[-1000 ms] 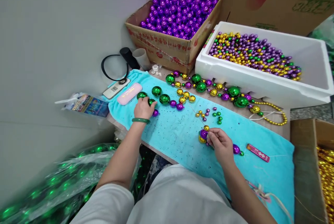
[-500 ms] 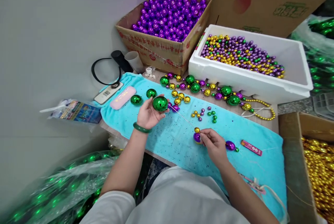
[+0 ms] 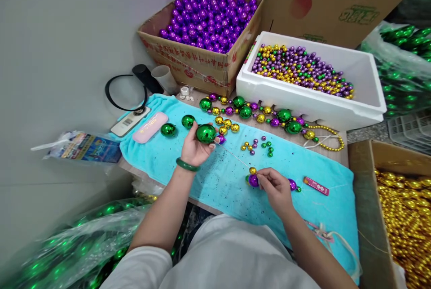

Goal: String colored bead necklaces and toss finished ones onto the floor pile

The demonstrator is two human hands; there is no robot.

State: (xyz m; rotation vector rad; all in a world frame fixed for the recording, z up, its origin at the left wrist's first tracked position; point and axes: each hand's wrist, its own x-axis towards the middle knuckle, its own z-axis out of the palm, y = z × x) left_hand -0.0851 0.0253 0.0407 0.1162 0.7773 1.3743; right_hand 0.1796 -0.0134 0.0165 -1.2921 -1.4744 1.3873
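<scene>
The step in hand is judged to be threading; the left hand (image 3: 198,152) supports a green ball (image 3: 206,133) above the towel (image 3: 215,181), fingers curved around it from below; the right hand (image 3: 275,188), also over the towel, has its fingers pinched narrow on a strand (image 3: 253,181); whether they grip bead or thread cannot be told. A thin needle (image 3: 235,156) spans the hands; its tip meets the ball on the side facing the right hand; entry cannot be confirmed. The next move appears to call for ball and needle held in line, with the right pinch kept firm.

Containers: a carton (image 3: 188,66) beyond the towel holds heaped purple balls (image 3: 208,21); a foam box (image 3: 276,93), beyond the towel's right half, holds mixed beads (image 3: 299,71) in purple, gold and green; a second carton (image 3: 360,176), right of the towel, holds gold beads (image 3: 404,217); a clear bag (image 3: 77,230), left of the towel's near edge, contains green balls (image 3: 111,209); a cup (image 3: 164,78) stands beyond the towel's far left corner; its contents are not visible.
</scene>
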